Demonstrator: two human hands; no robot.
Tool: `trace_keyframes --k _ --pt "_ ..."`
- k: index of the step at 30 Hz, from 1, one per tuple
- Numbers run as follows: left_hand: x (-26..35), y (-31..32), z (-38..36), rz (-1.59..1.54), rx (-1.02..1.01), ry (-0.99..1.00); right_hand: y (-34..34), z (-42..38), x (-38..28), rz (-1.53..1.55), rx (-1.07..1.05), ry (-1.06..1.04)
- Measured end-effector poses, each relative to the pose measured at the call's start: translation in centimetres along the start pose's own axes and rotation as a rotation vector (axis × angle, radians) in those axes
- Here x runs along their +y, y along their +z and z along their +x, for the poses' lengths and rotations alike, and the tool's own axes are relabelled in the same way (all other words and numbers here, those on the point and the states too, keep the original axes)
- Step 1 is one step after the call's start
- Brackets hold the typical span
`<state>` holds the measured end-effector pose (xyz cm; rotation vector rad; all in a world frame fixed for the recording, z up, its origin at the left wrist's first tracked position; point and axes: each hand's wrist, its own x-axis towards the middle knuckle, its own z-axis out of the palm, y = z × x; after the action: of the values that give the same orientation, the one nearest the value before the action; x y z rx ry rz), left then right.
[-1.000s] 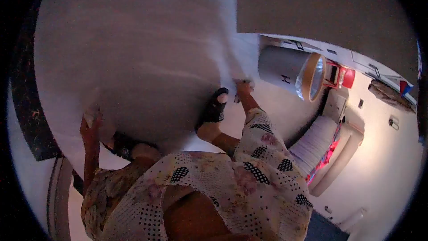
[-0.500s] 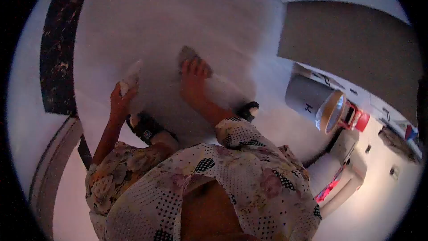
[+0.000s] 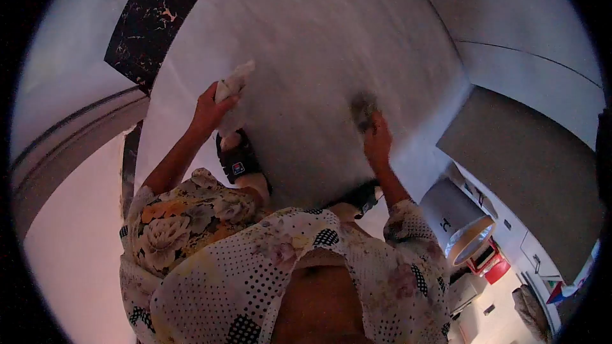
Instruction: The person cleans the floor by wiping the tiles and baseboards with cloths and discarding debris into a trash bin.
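My left hand (image 3: pixel 209 108) is closed around a crumpled white cloth or tissue (image 3: pixel 233 83), held above the pale floor (image 3: pixel 299 44). My right hand (image 3: pixel 378 139) reaches down to the right, its fingers on a dark grey rag (image 3: pixel 363 109) that seems to lie against the floor. Motion blurs the rag and those fingertips. Between and below the hands show my feet in black sandals, the left sandal (image 3: pixel 241 160) plainly and the right sandal (image 3: pixel 364 201) partly covered by my arm and shirt.
A grey trash bin (image 3: pixel 449 210) with a tan rim and a liner stands at the right, a red object (image 3: pixel 497 269) beyond it. A grey-brown panel (image 3: pixel 529 159) runs along the right wall. Black marbled trim (image 3: pixel 156 22) borders the floor at upper left, by a doorway frame (image 3: pixel 70 140).
My right hand and the grey rag have swept to the right across the floor. My left hand keeps the white cloth. The whole view has turned, shifting the bin lower.
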<state>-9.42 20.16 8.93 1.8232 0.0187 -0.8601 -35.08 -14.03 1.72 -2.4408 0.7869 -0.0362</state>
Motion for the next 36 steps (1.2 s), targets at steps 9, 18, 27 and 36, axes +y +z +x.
trace_keyframes --k 9,18,27,36 --pt "-0.5 1.0 -1.0 -0.105 -0.008 -0.075 7.7 2.2 -12.8 -0.066 -0.344 -0.304" --pt "-1.6 -1.0 -1.4 0.077 0.074 -0.058 2.9 4.1 -12.7 0.553 -0.274 -0.011" --pt "-2.0 -1.0 -0.7 0.011 0.035 -0.02 5.1 -5.0 -8.1 -0.318 -0.635 -0.608" --pt "-2.8 -1.2 -0.3 -0.05 0.063 -0.035 11.0 4.8 -17.7 -0.149 -0.2 -0.753"
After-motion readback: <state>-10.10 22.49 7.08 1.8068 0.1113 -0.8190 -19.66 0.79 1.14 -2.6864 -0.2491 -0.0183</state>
